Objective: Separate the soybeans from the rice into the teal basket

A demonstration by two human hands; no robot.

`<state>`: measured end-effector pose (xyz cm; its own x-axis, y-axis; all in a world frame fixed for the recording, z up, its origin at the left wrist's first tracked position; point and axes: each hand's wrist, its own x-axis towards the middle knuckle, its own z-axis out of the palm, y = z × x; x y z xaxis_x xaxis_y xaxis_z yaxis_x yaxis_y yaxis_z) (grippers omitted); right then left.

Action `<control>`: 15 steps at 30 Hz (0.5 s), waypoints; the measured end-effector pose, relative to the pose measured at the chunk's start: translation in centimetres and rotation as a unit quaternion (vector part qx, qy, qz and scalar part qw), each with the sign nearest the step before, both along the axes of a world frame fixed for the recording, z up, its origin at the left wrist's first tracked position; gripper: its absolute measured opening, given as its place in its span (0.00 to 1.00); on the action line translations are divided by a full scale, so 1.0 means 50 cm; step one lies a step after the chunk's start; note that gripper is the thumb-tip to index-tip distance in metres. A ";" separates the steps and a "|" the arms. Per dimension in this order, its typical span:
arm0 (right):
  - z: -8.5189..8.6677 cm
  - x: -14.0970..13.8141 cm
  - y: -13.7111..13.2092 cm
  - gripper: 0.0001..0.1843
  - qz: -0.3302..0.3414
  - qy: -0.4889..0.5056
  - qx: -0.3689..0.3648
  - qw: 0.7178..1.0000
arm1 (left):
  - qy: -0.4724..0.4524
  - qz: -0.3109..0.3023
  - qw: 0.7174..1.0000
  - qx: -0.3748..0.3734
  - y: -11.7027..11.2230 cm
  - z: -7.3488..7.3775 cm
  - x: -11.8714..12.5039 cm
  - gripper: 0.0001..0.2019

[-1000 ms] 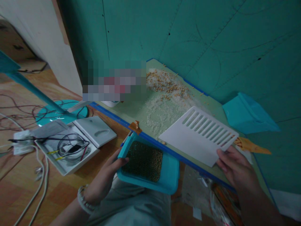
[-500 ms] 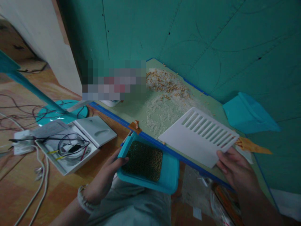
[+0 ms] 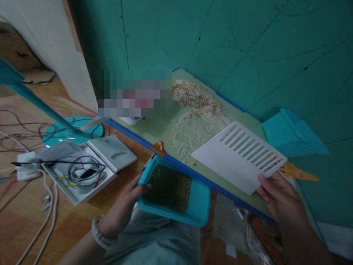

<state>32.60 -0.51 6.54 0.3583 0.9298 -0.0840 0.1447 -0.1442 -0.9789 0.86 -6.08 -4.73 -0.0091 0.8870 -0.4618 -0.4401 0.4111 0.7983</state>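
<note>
My left hand (image 3: 131, 198) grips the left rim of a blue plastic box (image 3: 200, 206), thumb over the edge. Dark green and tan beans (image 3: 169, 189) lie inside the box, which is held just below the table's front edge. My right hand (image 3: 278, 193) pinches the near right corner of a flat white slotted scraper (image 3: 226, 162), tilted over the table (image 3: 154, 129). White grains (image 3: 183, 136) are spread thinly beyond the scraper. Farther back, yellow beans (image 3: 195, 97) are heaped together with grains. One loose bean (image 3: 193, 163) sits by the scraper's left corner.
A blue scoop-like container (image 3: 292, 132) and an orange slotted tool (image 3: 303, 172) lie at the table's right. Brown tape (image 3: 159, 148) sticks to the front edge. Left on the floor are an open white box (image 3: 82, 176) with cables and a blue stand base (image 3: 74, 129).
My right hand has shifted the scraper slightly right and away from the table's front edge. My left hand and the blue box have stayed nearly still.
</note>
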 end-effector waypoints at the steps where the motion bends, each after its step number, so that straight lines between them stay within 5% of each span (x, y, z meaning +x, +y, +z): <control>1: -0.001 0.003 0.004 0.20 -0.001 0.000 0.002 1.000 | 0.006 0.005 1.000 0.001 0.000 0.003 0.000 0.27; 15: 0.005 -0.017 -0.011 0.16 0.007 -0.010 -0.011 1.000 | 0.009 -0.002 1.000 0.002 0.002 0.001 0.000 0.25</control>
<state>31.77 -1.07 6.77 0.3463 0.9331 -0.0970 0.1667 -0.1630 -0.9724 0.84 -5.97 -4.70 -0.0139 0.8885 -0.4587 -0.4248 0.4100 0.8071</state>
